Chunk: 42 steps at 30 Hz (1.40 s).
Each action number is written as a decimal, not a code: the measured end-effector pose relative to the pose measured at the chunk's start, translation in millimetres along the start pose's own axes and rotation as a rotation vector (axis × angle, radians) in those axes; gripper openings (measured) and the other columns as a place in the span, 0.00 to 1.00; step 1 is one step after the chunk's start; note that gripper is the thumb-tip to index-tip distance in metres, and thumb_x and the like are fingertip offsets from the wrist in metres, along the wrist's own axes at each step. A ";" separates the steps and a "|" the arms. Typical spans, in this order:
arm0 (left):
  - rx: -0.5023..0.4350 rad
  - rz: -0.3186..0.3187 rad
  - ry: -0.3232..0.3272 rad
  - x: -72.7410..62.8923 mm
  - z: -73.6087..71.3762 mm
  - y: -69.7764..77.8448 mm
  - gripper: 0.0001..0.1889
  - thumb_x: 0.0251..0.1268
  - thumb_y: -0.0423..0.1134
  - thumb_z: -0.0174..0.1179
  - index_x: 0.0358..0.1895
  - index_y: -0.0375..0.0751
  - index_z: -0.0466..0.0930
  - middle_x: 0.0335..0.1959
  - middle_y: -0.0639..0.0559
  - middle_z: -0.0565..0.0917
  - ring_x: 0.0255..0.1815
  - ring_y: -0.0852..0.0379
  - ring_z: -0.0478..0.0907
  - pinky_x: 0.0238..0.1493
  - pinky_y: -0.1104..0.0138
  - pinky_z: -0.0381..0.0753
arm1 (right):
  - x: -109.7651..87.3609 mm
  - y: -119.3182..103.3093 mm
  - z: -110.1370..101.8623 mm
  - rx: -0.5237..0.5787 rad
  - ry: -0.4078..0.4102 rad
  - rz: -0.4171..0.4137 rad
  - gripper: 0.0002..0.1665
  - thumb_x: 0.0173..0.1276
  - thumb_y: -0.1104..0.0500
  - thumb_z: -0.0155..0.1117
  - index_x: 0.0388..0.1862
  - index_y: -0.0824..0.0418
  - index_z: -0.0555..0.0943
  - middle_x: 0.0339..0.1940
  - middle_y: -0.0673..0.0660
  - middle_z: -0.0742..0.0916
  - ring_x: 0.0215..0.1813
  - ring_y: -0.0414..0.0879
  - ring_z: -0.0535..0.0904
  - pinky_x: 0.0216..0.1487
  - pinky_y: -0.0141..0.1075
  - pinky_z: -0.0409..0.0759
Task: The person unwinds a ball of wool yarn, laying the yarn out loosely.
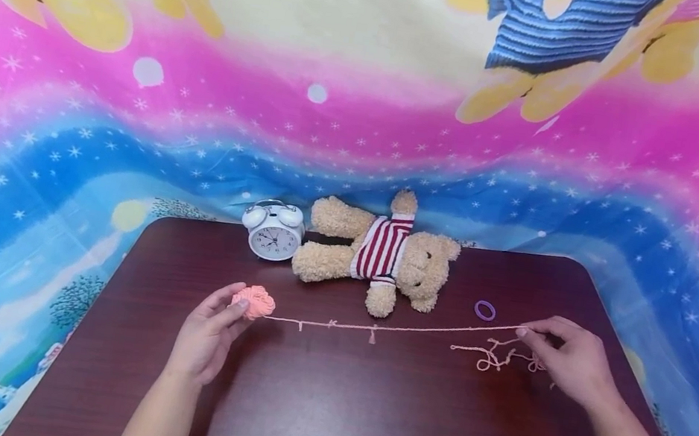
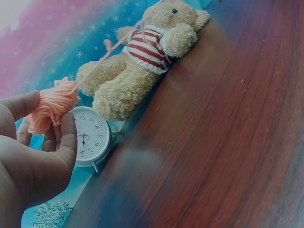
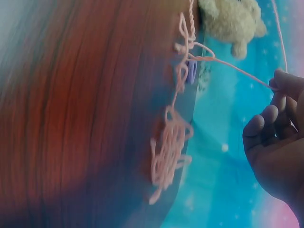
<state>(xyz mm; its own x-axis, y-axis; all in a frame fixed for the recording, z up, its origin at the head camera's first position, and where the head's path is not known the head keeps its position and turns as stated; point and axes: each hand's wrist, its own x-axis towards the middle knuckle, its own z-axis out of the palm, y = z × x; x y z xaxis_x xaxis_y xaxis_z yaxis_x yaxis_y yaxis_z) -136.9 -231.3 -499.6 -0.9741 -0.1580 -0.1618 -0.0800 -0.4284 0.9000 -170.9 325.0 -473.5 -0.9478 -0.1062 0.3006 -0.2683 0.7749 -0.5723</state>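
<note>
A small ball of peach yarn [image 1: 255, 301] is pinched between the thumb and fingers of my left hand [image 1: 207, 336], at the left of the table. From it a strand of yarn [image 1: 414, 329] with a few small knots stretches nearly straight across to the right. My right hand [image 1: 575, 359] pinches that strand between thumb and fingertips. Under and beside the right hand lies a loose tangle of yarn [image 3: 171, 152] on the table, partly hidden by the hand in the head view. In the left wrist view the ball [image 2: 54, 105] shows its wound loops.
A white twin-bell alarm clock [image 1: 275, 232] stands at the back left. A teddy bear [image 1: 378, 252] in a red-striped shirt lies beside it. A purple ring [image 1: 485, 310] lies behind the strand, near my right hand. Printed cloth [image 1: 364, 122] hangs round the brown table [image 1: 360, 416].
</note>
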 end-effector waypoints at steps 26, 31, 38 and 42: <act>0.049 -0.039 0.057 -2.4 -11.4 8.8 0.20 0.74 0.32 0.63 0.67 0.40 0.75 0.54 0.53 0.81 0.51 0.59 0.83 0.60 0.65 0.82 | -32.6 84.5 -80.5 -0.186 0.079 0.313 0.25 0.70 0.41 0.71 0.51 0.60 0.88 0.49 0.72 0.88 0.41 0.14 0.62 0.34 0.31 0.67; 0.061 -0.045 0.069 -3.3 -15.0 11.6 0.22 0.75 0.33 0.63 0.68 0.39 0.73 0.56 0.53 0.80 0.53 0.59 0.83 0.60 0.66 0.82 | -36.6 95.8 -85.9 -0.207 0.074 0.345 0.27 0.71 0.41 0.70 0.51 0.64 0.88 0.45 0.70 0.89 0.37 0.12 0.59 0.31 0.31 0.67; 0.045 -0.018 0.060 -4.6 -24.3 14.5 0.18 0.75 0.33 0.62 0.65 0.45 0.78 0.55 0.54 0.82 0.52 0.60 0.84 0.60 0.66 0.82 | -39.1 103.0 -91.2 -0.240 0.077 0.380 0.29 0.73 0.42 0.67 0.51 0.68 0.87 0.46 0.73 0.88 0.36 0.16 0.61 0.29 0.32 0.67; 0.034 -0.008 0.064 -5.9 -29.5 18.0 0.19 0.75 0.33 0.63 0.65 0.45 0.78 0.55 0.54 0.80 0.51 0.60 0.83 0.60 0.66 0.82 | -40.1 102.6 -92.2 -0.256 0.063 0.414 0.31 0.75 0.41 0.65 0.51 0.70 0.86 0.46 0.74 0.88 0.37 0.38 0.76 0.26 0.32 0.68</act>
<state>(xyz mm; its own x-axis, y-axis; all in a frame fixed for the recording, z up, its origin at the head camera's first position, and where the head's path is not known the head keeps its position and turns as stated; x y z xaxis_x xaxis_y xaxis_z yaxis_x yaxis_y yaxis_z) -126.3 -264.4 -494.5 -0.9581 -0.2114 -0.1933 -0.0956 -0.3998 0.9116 -144.6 466.2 -473.9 -0.9515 0.2751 0.1375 0.1875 0.8734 -0.4495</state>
